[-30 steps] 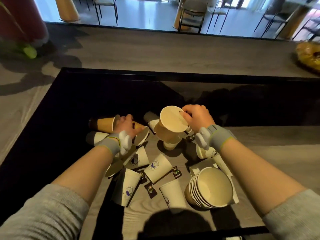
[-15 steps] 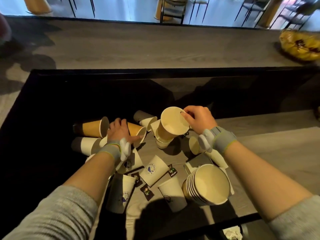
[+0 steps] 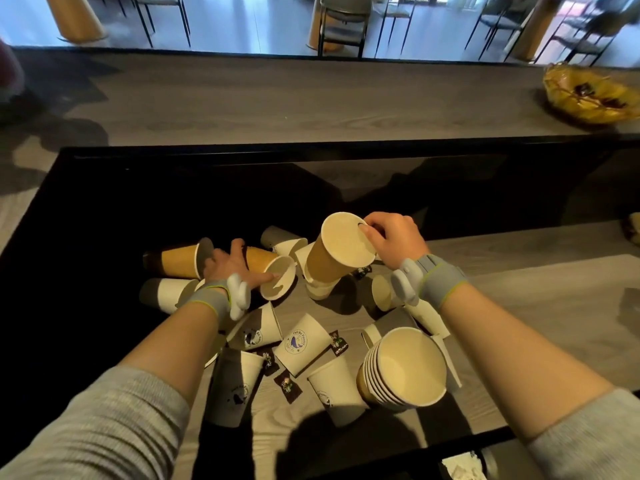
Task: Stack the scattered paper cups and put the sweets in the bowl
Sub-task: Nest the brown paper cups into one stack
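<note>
A grey counter [image 3: 311,109] runs beyond both hands, and a yellow bowl [image 3: 568,107] sits on it far past the right hand [image 3: 391,240]. A nested cup stack [image 3: 405,368] lies just inside the right forearm. The right hand pinches the rim of a tilted brown cup [image 3: 329,261]. The left hand [image 3: 232,268] curls around a lying brown cup [image 3: 277,275]. Dark sweets [image 3: 287,386] lie between the forearms.

Our left hand [image 3: 225,268] now grips the brown paper cup [image 3: 273,276] lying on its side, thumb hooked inside the rim, fingers over the wall. Below the fingertips of our right hand [image 3: 394,241], the tilted tan paper cup [image 3: 341,245] shows more wall above the white paper cup [image 3: 318,289] beneath it.
</note>
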Demonstrator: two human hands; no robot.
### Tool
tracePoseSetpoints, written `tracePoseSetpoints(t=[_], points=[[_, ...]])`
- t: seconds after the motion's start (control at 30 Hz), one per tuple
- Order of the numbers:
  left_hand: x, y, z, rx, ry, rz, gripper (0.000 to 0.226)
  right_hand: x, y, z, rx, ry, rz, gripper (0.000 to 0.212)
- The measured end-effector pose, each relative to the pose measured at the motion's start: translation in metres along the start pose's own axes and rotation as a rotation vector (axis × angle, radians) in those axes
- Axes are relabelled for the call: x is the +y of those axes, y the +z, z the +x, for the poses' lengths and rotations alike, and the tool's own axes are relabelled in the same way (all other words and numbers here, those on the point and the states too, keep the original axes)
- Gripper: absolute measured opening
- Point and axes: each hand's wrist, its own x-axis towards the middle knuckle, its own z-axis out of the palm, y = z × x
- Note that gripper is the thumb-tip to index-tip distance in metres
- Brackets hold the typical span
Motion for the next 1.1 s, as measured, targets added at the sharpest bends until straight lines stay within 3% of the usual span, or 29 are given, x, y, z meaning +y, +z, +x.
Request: tracePoseSetpoints(t=[0.13, 0.2, 0.3, 0.53, 0.83, 1.0, 1.1], points=[[0.006, -0.002, 0.000, -0.118, 0.012, 0.056, 0.112, 0.001, -0.004, -0.006, -0.015, -0.027, 0.015, 0.021], [0.008, 0.006, 0.002, -0.100, 0.065, 0.092, 0.116, 0.007, -0.004, -0.009, -0.014, -0.026, 0.006, 0.021], [0.010, 0.013, 0.004, -0.005, 0.104, 0.099, 0.115, 0.013, -0.003, -0.011, -0.012, -0.008, -0.005, 0.022], [0.007, 0.008, 0.006, -0.093, 0.061, 0.086, 0.113, 0.015, 0.002, -0.007, -0.038, -0.001, 0.030, 0.022], [0.015, -0.032, -0.029, 0.101, 0.047, -0.217, 0.101, 0.017, -0.005, -0.007, -0.014, -0.014, 0.156, 0.022], [0.030, -0.049, -0.056, 0.168, -0.080, -0.600, 0.077, 0.016, -0.013, -0.019, 0.035, -0.020, 0.266, 0.022], [0.037, -0.052, -0.083, 0.172, -0.066, -0.785, 0.065, 0.019, -0.025, -0.036, 0.016, -0.075, 0.347, 0.021]])
